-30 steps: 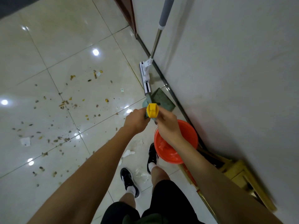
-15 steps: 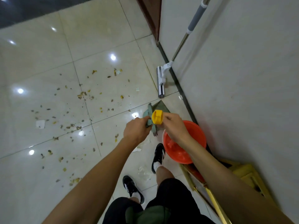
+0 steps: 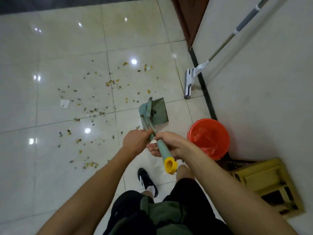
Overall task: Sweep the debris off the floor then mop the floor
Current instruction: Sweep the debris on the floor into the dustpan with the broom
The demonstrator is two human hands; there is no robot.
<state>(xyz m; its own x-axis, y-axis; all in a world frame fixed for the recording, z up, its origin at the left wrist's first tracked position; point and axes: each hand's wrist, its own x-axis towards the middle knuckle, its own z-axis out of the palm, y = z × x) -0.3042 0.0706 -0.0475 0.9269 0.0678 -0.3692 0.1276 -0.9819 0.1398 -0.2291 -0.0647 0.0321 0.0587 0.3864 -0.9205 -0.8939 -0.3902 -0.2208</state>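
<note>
A green dustpan (image 3: 158, 111) hangs over the tiled floor, with a green broom head (image 3: 144, 110) tucked against its left side. My right hand (image 3: 169, 145) grips a green handle (image 3: 163, 150) with a yellow end cap (image 3: 170, 165). My left hand (image 3: 135, 141) grips the thin dustpan handle (image 3: 149, 127) just above the right hand's grip. Brown and yellow debris (image 3: 101, 99) lies scattered over the floor to the left. A white flat mop (image 3: 190, 82) leans on the right wall, its long pole (image 3: 237, 31) rising up the wall.
An orange bucket (image 3: 209, 138) stands by the wall at my right. A yellow wooden stool (image 3: 269, 185) sits behind it. A white paper scrap (image 3: 64, 103) lies among the debris. A dark door frame (image 3: 188, 19) is at the top. My black shoe (image 3: 147, 181) is below the hands.
The view has swung left and up. The yellow-capped handle has tilted toward me and now sticks out below my right hand; the dustpan and broom head have moved out over the floor.
</note>
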